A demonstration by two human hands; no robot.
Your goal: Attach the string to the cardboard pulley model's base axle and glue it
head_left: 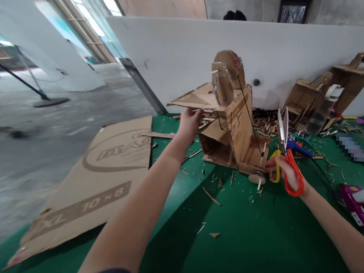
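A cardboard model (230, 126) with round discs on top and a black string stands on the green table (244, 234). My left hand (189, 123) reaches to its left side, fingers curled on the edge of its flat cardboard deck. My right hand (284, 172) is closed on a pair of scissors (284, 152) with one orange and one yellow handle; the blades point up, nearly together. That hand rests by the model's lower right corner, close to a small wooden wheel (256, 177).
A large printed cardboard sheet (99, 181) overhangs the table's left edge. Cardboard scraps litter the green surface. Other cardboard models (308, 97) and a clear bottle (323, 109) stand at the back right by the white wall. A purple tool (354, 202) lies at the right edge.
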